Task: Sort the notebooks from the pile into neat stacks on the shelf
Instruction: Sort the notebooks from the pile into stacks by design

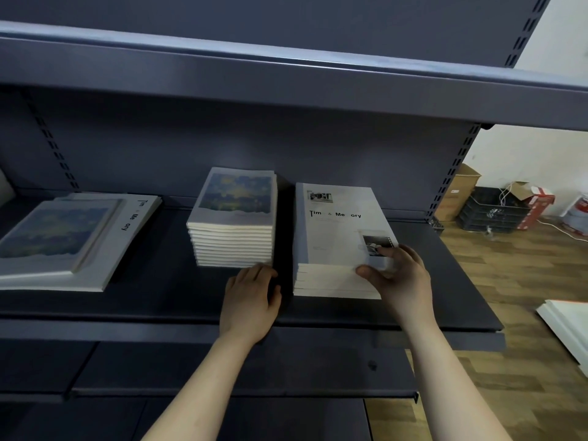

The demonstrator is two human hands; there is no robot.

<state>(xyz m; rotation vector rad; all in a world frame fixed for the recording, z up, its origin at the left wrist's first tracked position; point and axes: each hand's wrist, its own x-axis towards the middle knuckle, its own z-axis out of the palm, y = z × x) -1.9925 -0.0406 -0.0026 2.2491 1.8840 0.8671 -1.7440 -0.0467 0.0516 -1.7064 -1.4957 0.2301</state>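
Right hand pinched the white rectangular paper notebook stack at its near-right corner, long axis running away; left hand lay slack just left.

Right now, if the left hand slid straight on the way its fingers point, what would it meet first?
Most likely the front edge of the middle notebook stack: the left hand rests on the shelf, fingertips at its base, perhaps already touching.

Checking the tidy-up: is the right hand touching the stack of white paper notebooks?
Touching. The head view shows the right hand gripping the stack of white notebooks, thumb on its front edge, fingers on the top cover.
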